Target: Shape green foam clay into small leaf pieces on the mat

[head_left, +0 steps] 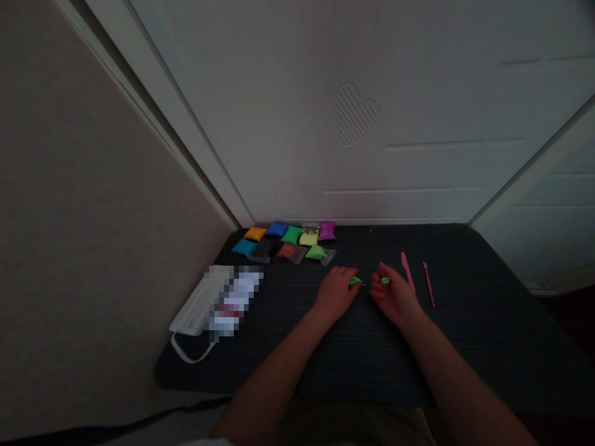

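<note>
We are holding bright green material near the middle of the dark table (357,359), one bit in each hand, with only a narrow gap between the hands. Our left hand (337,291) is lying back upward, its fingers and thumb pinching a green piece (354,280). That piece is poking out on the right, its long axis running crosswise toward the other hand. Our right hand (393,296) is facing inward, its fingers curling around a green lump (385,281), which is looking rounder and is sitting almost level with the left piece. A pale sliver (364,285) is showing in the gap, nearer the left hand; the light is too dim for us to tell whether it belongs to the piece there.

Just right of the right hand, a pink knife (406,266) and a pink stick (429,286) are lying lengthwise away from us, their far ends leaning left.

Nearer the left hand, sachets are lying in two rows along the far edge. Orange, blue, green, yellow and purple fillings are showing behind; teal, black, red and light green in front. The light green sachet (317,252) is lying closest, with clear plastic extending right of its filling. Farther left, we are seeing a white item (193,306) with a looped strap.
</note>
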A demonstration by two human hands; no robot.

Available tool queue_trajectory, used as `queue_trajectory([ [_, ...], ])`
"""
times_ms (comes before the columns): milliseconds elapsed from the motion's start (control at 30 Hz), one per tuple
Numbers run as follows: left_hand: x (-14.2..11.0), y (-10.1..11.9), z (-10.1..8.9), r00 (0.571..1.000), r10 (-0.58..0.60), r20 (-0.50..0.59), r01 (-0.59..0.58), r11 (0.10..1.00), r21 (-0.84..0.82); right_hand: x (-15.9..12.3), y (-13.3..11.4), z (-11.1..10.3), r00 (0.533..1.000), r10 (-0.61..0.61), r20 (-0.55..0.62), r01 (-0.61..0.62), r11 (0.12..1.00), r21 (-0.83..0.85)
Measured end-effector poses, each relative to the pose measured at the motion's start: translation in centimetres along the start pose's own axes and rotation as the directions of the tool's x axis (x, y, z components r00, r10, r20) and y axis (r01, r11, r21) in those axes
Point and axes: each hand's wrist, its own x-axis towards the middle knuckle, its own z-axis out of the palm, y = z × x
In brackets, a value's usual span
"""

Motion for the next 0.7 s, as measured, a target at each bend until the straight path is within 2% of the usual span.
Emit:
queue_trajectory([
  [200,0.6,0.4,0.5,1.0,-0.007,0.018,0.006,0.996,0.091,0.1,-0.2,-0.1,0.998,-0.056,0.008,0.056,0.998,0.004],
  [300,0.3,0.7,-0.4,0.999,0.045,0.001,-0.044,0.983,0.177,-0.2,-0.2,0.3,0.996,-0.08,0.048,0.08,0.997,-0.004],
  [400,0.2,0.4,-2.0,0.994,0.09,-0.068,-0.068,0.959,0.274,-0.7,-0.1,0.7,0.993,-0.083,0.089,0.085,0.996,-0.013],
  [533,0.5,-1.4,-3.7,0.964,0.005,-0.266,0.106,0.91,0.401,-1.1,-0.1,0.9,0.988,-0.047,0.148,0.051,0.998,-0.026],
  [567,0.5,-1.9,-3.9,0.958,-0.016,-0.287,0.143,0.892,0.428,-1.1,-0.1,0.9,0.986,-0.033,0.162,0.038,0.999,-0.03],
  [700,0.6,-3.1,-3.0,0.975,-0.04,-0.217,0.148,0.849,0.507,-1.2,0.0,1.1,0.983,-0.039,0.18,0.052,0.996,-0.067],
])
